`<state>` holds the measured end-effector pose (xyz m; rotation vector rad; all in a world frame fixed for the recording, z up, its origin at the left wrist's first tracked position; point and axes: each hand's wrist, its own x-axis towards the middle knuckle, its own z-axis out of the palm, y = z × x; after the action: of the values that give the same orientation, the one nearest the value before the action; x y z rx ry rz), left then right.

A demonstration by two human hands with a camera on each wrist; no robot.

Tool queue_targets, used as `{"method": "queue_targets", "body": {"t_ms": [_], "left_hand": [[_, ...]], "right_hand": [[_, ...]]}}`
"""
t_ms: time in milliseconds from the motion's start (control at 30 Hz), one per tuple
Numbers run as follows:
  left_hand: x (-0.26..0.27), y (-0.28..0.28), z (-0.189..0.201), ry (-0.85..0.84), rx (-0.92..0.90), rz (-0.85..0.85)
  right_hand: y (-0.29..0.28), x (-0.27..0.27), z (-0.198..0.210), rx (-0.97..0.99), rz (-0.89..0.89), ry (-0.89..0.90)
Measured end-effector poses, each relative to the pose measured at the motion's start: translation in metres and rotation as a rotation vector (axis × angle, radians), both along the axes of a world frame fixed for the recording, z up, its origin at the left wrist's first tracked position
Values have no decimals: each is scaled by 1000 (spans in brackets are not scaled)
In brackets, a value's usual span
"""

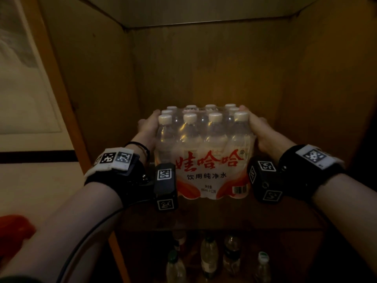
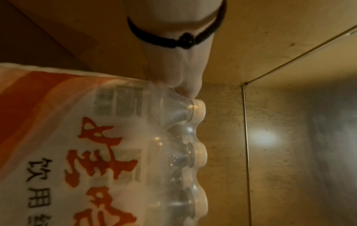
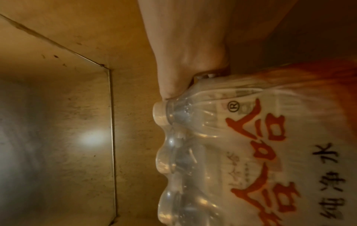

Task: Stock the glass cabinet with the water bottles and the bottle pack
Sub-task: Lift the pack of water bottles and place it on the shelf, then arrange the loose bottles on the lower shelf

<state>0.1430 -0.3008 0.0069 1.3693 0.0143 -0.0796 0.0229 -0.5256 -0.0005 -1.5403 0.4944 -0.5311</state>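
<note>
A shrink-wrapped bottle pack (image 1: 206, 160) with red lettering and white caps stands upright inside the cabinet, on or just above the glass shelf (image 1: 224, 215); I cannot tell if it touches. My left hand (image 1: 148, 127) grips its left side and my right hand (image 1: 261, 129) grips its right side, up near the bottle necks. In the left wrist view the left hand (image 2: 173, 73) presses the pack (image 2: 96, 152) at the corner bottle's shoulder. The right wrist view shows the right hand (image 3: 177, 61) likewise on the pack (image 3: 260, 152). The fingertips are hidden behind the pack.
Several loose water bottles (image 1: 209, 256) stand on the level below, seen through the glass shelf. Wooden cabinet walls (image 1: 98, 78) close in at left, back and right. There is room behind the pack. A blurred red object (image 1: 14, 229) lies at the lower left, outside the cabinet.
</note>
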Motion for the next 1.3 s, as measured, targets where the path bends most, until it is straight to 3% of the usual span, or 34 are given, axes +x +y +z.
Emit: {"method": "queue_targets", "body": {"t_ms": [200, 333, 467, 800, 1133, 1300], "left_hand": [[-26, 5, -2, -70, 87, -24], [-56, 22, -13, -66, 53, -128], [-97, 49, -34, -116, 137, -258], [-202, 98, -71, -61, 156, -484], [-320, 82, -96, -47, 234, -763], [-372, 70, -100, -152, 265, -836]], "right_hand": [[17, -32, -17, -135, 36, 11], [41, -61, -24, -89, 75, 25], [72, -96, -33, -43, 15, 18], [177, -216, -65, -168, 49, 293], [182, -349, -93, -129, -62, 355], [179, -393, -108, -103, -75, 332]]}}
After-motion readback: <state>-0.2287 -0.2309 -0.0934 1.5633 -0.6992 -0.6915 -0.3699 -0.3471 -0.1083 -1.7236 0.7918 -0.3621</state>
